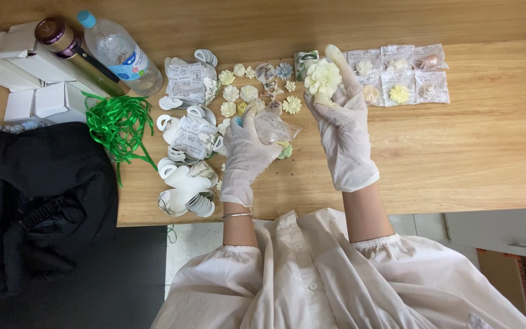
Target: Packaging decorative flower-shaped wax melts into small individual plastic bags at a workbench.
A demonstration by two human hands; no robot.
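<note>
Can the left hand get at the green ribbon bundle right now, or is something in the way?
Probably not freely: the left hand is holding a clear packet, and paper tags lie between it and the green ribbon.

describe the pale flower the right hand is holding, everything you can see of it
The pale flower is a cream to light yellow-green rosette of many small layered petals, rounded and dense, with a matte, moulded look like wax or soap, though the material is not certain. It faces the camera, held above the wooden table near the top of the spread of smaller flowers. The gloved right hand grips it from below and behind, one of its fingers rising behind its upper edge. The left hand does not touch it.
</note>
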